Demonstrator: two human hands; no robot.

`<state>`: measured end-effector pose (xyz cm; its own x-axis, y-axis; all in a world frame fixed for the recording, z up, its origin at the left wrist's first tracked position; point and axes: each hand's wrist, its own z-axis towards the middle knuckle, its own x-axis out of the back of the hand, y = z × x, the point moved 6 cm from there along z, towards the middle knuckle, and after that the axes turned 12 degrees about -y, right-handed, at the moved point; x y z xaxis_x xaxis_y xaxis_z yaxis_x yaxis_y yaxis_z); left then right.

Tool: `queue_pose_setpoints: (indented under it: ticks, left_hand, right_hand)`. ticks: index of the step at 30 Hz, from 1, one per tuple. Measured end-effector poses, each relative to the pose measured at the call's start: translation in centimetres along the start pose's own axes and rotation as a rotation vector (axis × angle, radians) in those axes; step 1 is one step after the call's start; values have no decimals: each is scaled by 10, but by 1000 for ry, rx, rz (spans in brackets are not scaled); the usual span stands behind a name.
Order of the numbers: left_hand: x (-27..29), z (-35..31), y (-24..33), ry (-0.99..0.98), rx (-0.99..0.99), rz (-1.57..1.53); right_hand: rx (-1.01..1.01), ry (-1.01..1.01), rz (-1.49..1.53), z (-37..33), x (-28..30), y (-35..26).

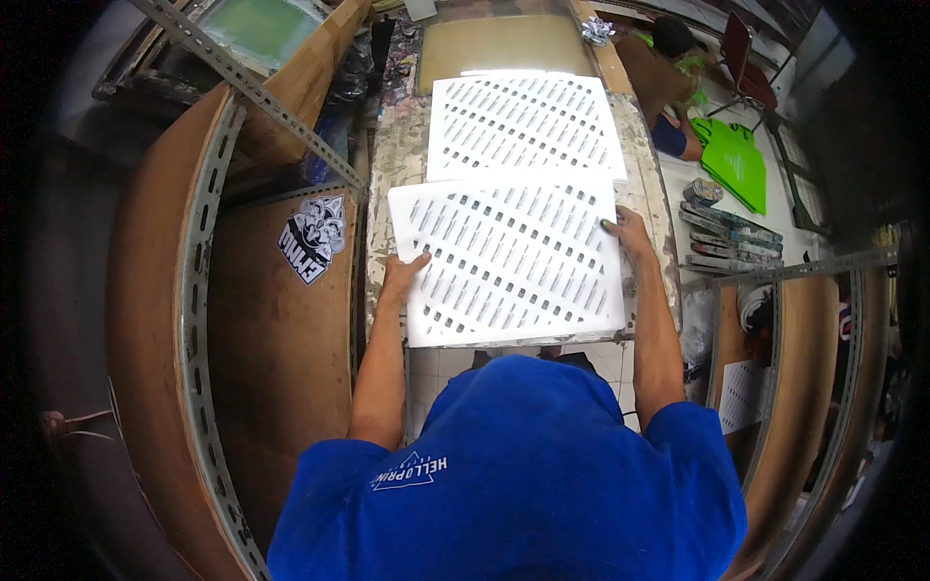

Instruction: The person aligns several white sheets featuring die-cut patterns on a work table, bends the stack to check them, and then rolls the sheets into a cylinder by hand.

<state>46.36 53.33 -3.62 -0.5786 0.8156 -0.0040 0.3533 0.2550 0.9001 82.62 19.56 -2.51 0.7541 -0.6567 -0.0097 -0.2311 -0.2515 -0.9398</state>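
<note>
My left hand grips the left edge of a white printed paper sheet, with the thumb lying on top. On the opposite side my right hand grips its right edge, thumb also on top and something dark at the thumb's tip. Slanted rows of small dark prints cover the sheet. Whether it is one sheet or several together, I cannot tell. Its far edge overlaps another white sheet with the same pattern, which lies farther back. The fingers under the near sheet are hidden.
Both sheets are over a paint-stained worktable, with a yellowish screen frame at its far end. Wooden shelves with metal uprights stand at left and right. Beyond, a person sits near green bags and stacked stained tools.
</note>
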Motion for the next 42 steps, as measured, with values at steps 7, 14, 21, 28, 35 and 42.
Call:
queue_pose_setpoints:
  ticks: [7, 14, 21, 28, 35, 42]
  left_hand:
    - [-6, 11, 4, -125, 55, 9]
    - [-3, 10, 12, -33, 56, 43]
    - [-20, -36, 80, 89, -332, 11]
    - [-48, -74, 134, 69, -563, -81]
    - [-53, -65, 129, 183, -633, -75]
    - [-53, -61, 140, 147, -673, -87]
  right_hand:
    - [-74, -5, -11, -27, -6, 26]
    - [98, 0, -16, -52, -33, -1]
    - [437, 162, -87, -121, -38, -76]
    - [659, 383, -30, -147, -33, -64]
    - [577, 426, -26, -126, -36, -52]
    - [621, 420, -29, -124, -40, -66]
